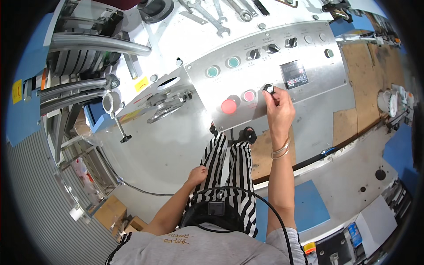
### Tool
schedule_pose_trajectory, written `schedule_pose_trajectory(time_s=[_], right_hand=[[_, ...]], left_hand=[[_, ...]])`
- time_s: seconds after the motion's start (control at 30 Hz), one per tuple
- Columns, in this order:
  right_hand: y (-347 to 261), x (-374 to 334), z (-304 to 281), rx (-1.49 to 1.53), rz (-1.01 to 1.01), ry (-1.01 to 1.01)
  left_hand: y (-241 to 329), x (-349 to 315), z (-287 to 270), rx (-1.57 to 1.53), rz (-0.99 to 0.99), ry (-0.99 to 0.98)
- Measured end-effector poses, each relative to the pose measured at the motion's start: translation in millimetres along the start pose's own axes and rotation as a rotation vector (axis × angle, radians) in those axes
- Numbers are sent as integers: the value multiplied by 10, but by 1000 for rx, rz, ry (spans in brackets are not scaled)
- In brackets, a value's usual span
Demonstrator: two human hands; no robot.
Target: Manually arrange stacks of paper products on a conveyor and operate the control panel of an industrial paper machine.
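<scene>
My right hand [281, 110] reaches up to a metal control panel [260, 70], its thumb and fingers pinched round a small rotary knob [268, 88] with a silvery face. Just left of that knob sit a small pink-red button [249, 96] and a larger red mushroom button [229, 106]. To its right is a digital display [294, 74] with lit red digits. Along the panel's upper part run two green buttons [213, 71] and several black selector switches [273, 48]. My left hand [197, 175] rests by my striped trouser leg, fingers curled in, with nothing visible in it.
Several wrenches [212, 20] lie on the white machine top beyond the panel. At left are thick metal bars [101, 43] and a handwheel [168, 108]. A black cable [274, 212] loops across my waist. Cardboard boxes [110, 212] stand at lower left.
</scene>
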State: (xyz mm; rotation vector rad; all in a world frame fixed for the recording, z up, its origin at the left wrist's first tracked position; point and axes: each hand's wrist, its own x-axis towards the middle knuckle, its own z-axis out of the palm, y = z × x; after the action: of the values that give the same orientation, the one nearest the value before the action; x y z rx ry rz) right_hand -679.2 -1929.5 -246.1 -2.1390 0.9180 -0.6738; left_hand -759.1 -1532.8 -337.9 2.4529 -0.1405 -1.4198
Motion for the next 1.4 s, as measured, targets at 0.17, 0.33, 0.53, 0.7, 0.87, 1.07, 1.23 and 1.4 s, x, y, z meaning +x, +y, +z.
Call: schedule_pose_trajectory(time_s=[0.17,0.33,0.53,0.7,0.87,1.07,1.23,1.4], right_hand=[[-31,13,-19,14,-5,23],[-64,14,22,75,28,-23],[50,-121,-221,-12,128,-86],[17,-489,-348,130,198,-242],[216,-1033,-285,18,61,-614],[648,-1867,-18,-282,-30,-1073],[1119,-2389,11,-127,-48,-1139],[1319,-2747,-34,-300,-119,-1112]], left_hand=[[22,12,0,-10,-11,-1],[-34,-15,1,-39,-7,44],[-106,129,276,-14,105,81],[116,-15,127,6,-334,-195],[252,-153,84,-24,-414,-234],[280,-189,221,-73,-489,-178],[372,-193,392,32,-509,-183],[352,-211,438,76,-513,-166]])
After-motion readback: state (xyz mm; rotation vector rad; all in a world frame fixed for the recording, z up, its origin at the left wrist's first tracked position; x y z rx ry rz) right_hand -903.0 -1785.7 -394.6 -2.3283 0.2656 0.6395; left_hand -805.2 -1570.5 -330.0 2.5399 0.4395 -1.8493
